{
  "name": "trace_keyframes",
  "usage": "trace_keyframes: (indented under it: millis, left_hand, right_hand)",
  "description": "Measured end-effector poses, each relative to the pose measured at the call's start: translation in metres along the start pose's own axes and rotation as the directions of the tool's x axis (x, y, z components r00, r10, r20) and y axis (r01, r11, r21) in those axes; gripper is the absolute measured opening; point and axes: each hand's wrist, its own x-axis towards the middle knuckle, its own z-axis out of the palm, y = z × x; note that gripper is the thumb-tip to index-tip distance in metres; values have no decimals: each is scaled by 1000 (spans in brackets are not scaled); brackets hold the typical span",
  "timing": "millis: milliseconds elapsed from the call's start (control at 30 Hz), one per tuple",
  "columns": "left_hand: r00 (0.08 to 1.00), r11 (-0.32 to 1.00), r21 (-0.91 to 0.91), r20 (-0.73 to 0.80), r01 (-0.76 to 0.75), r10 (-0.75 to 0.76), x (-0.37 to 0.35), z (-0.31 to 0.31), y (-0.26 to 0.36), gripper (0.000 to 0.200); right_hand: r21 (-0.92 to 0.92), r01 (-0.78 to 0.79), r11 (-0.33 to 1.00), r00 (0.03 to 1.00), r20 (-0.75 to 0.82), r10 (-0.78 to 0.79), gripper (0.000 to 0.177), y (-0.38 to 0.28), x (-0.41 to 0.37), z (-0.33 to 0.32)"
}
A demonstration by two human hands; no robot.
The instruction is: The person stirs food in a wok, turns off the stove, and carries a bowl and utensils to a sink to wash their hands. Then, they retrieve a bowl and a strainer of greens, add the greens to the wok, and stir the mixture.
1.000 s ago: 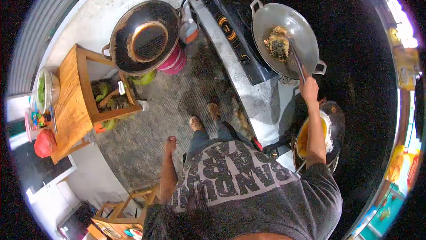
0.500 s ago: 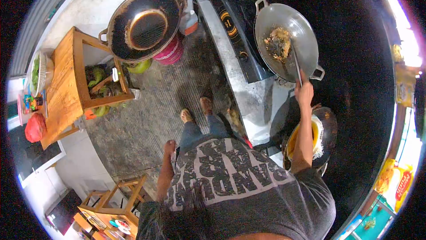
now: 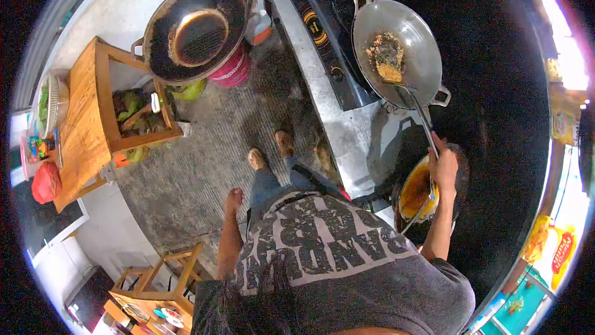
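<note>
My right hand (image 3: 444, 163) is closed around the handle of a long metal spatula (image 3: 420, 110). The spatula's head sits at the near edge of crumbly browned food (image 3: 388, 59) inside a grey wok (image 3: 420, 32). Below that hand is a smaller dark pan (image 3: 462, 177) with yellow-orange liquid (image 3: 414, 193), and a thin metal utensil (image 3: 427, 205) rests in it. My left hand (image 3: 234, 200) hangs beside my thigh with its fingers curled, touching nothing I can see.
A black gas stove (image 3: 328, 56) stands on the pale counter (image 3: 347, 140) under the grey wok. At the upper left, a large blackened wok (image 3: 158, 40) sits over a pink bucket (image 3: 230, 71). A wooden table (image 3: 87, 124) is at the left, and a yellow packet (image 3: 561, 251) lies far right.
My right hand has drawn the spatula back toward me, away from the wok's middle and over the smaller pan. Food has been pulled toward the near side. The left hand still hangs.
</note>
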Motion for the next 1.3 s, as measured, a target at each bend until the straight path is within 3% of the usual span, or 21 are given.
trace_keyframes:
  millis: [67, 167, 267, 367, 467, 533, 567, 600, 633, 667, 700, 733, 800, 967, 1033, 1067, 1133, 1167, 1200, 1233, 1300]
  left_hand:
    - [995, 939, -342, 95, 37, -5, 11, -4, -37, 38]
    - [996, 989, -145, 85, 33, -21, 10, -9, -30, 41]
    - [987, 984, 121, -87, -127, 138, 30, -10, -45, 40]
    - [985, 1000, 1, -174, -12, 12, 8, -18, -15, 38]
    - [979, 903, 428, -174, -23, 108, -8, -5, 5, 28]
    - [968, 930, 364, -219, -39, 127, -39, 4, 14, 26]
    - [926, 942, 315, -378, 118, 10, 9, 29, -80, 28]
    - [900, 921, 263, -402, 287, -165, -10, 33, -56, 32]
    - [931, 934, 254, -328, 251, -161, -26, 31, -57, 35]
    - [961, 947, 254, -240, 198, -137, -42, 30, -59, 38]
    - [945, 905, 337, -284, 258, -164, -62, 31, -47, 40]
    - [930, 851, 420, -317, 314, -186, -83, 34, -32, 42]
    - [945, 801, 513, -259, 309, -198, -93, 38, -63, 40]
    - [877, 705, 527, -346, 475, -333, -149, 52, -116, 44]
    - [897, 645, 623, -287, 442, -337, -185, 61, -110, 46]
    - [906, 573, 712, -232, 406, -354, -198, 67, -109, 49]
    - [916, 425, 905, 146, 29, -373, -162, 130, -233, 54]
    - [948, 453, 887, 64, 88, -311, -168, 131, -255, 56]
    - [969, 489, 861, -18, 139, -245, -175, 131, -273, 58]
    - [978, 531, 826, -108, 188, -179, -175, 128, -288, 60]
    - [961, 657, 705, -245, 268, -129, -182, 119, -304, 63]
  right_hand:
    - [11, -4, 1000, 1000, -14, 4, 38, 13, 20, 29]
    - [36, 7, 999, 997, -75, -5, 37, -3, 59, 52]
    - [197, 52, 979, 980, -199, -12, 39, -22, 100, 61]
    - [106, 105, 989, 961, -268, -73, 40, -17, 125, 85]
    - [70, 146, 987, 978, -159, -134, 43, -26, 99, 68]
    - [336, 52, 940, 997, -69, -30, 42, -30, 77, 70]
    - [331, 118, 936, 990, -118, -83, 44, -44, 64, 65]
    - [297, 160, 941, 980, -161, -116, 51, -30, 65, 89]
    - [289, 384, 877, 904, -309, -294, 58, -24, 63, 104]
    - [298, 269, 916, 951, -230, -204, 62, -4, 72, 127]
    - [194, 504, 842, 813, -435, -386, 63, -8, 69, 128]
    - [244, 362, 900, 877, -416, -241, 63, -5, 63, 139]
    - [305, 357, 883, 915, -306, -264, 60, 5, 66, 143]
    - [178, 342, 923, 894, -363, -261, 64, -18, 62, 133]
    - [-308, -26, 951, 863, -487, -134, 66, 13, 106, 168]
    - [-464, 112, 879, 517, -728, -450, 61, -21, 89, 131]
    - [-33, 272, 962, 805, -540, -246, 56, -102, 53, 85]
    - [198, 274, 941, 908, -376, -185, 53, -131, 37, 74]
    - [282, 489, 825, 806, -507, -305, 47, -162, 29, 94]
    - [475, 558, 680, 822, -428, -375, 43, -195, 16, 123]
    - [833, 436, 341, 851, -258, -457, 52, -278, -41, 167]
